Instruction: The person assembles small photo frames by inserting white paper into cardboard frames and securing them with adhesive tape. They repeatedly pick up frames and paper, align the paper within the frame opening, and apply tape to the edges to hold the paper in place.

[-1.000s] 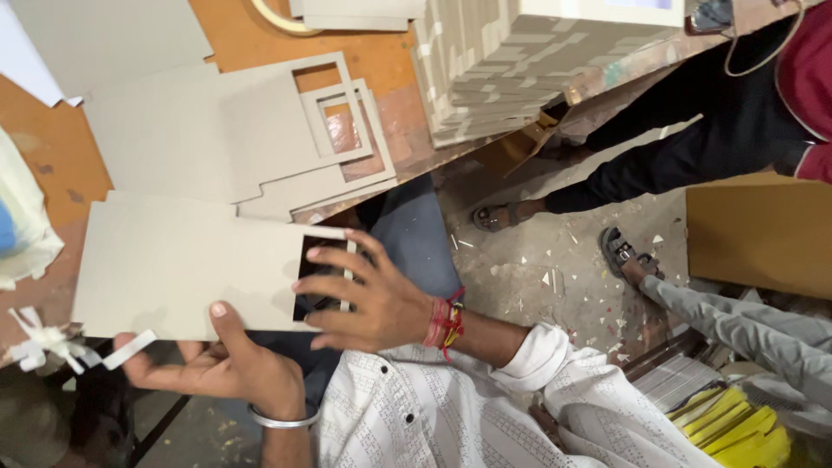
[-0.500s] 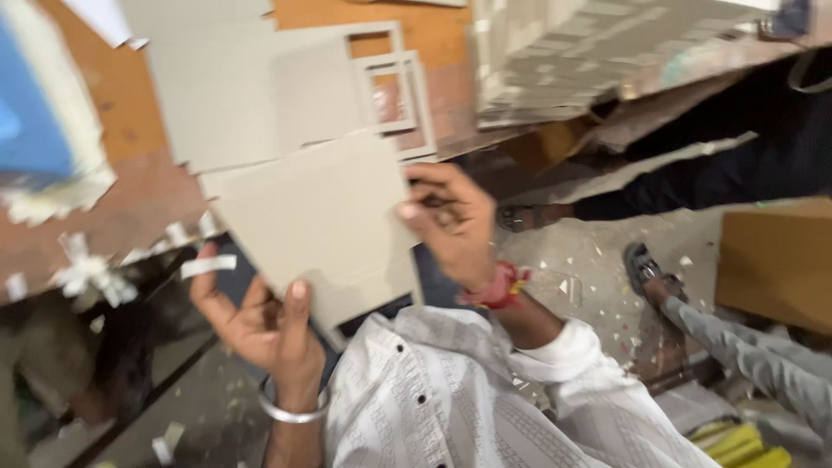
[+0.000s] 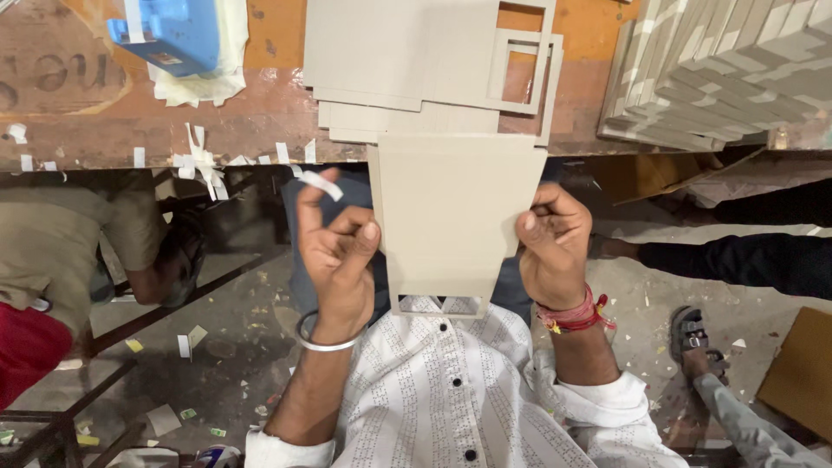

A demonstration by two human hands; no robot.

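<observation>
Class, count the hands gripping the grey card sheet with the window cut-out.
2: the left hand grips the grey card sheet's left edge, the right hand its right edge.

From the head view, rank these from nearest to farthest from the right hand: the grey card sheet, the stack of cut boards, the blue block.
Measured from the right hand:
1. Grey card sheet: pinched at its right edge by this hand, just below the table edge.
2. Stack of cut boards: on the table, up and to the right.
3. Blue block: at the table's far left, beyond the left hand.
</observation>
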